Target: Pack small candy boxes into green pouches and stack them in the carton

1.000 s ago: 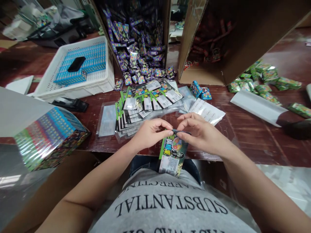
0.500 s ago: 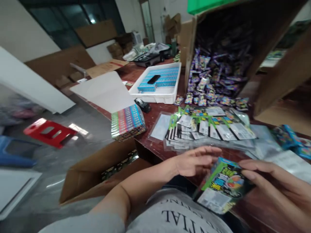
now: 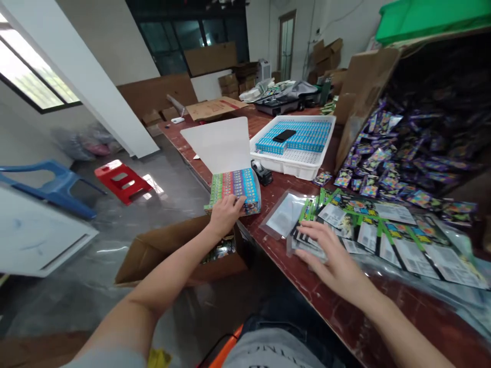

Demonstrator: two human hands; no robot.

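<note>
My left hand (image 3: pixel 226 212) is bent down over the near end of a small carton (image 3: pixel 238 181) packed with green, red, purple and blue printed boxes. Its fingers hide whatever they press on or grip there. The carton has a raised white lid (image 3: pixel 220 143) and sits at the table's left edge. My right hand (image 3: pixel 333 255) is open, thumb and fingers apart, over the left end of a pile of flat black and green printed packets (image 3: pixel 408 253). A clear plastic sleeve (image 3: pixel 284 214) lies just beyond its fingertips.
A black tape dispenser (image 3: pixel 261 173) stands beside a white tray (image 3: pixel 291 166) of blue boxes with a phone (image 3: pixel 284 135) on top. At right, a large cardboard box (image 3: pixel 364 97) spills purple packets (image 3: pixel 378 153). An open cardboard box (image 3: pixel 153 250) stands below the table edge.
The view has swung left. The printed box is no longer visible between my hands. My left hand has moved to the carton, and my right hand to the packet pile.
</note>
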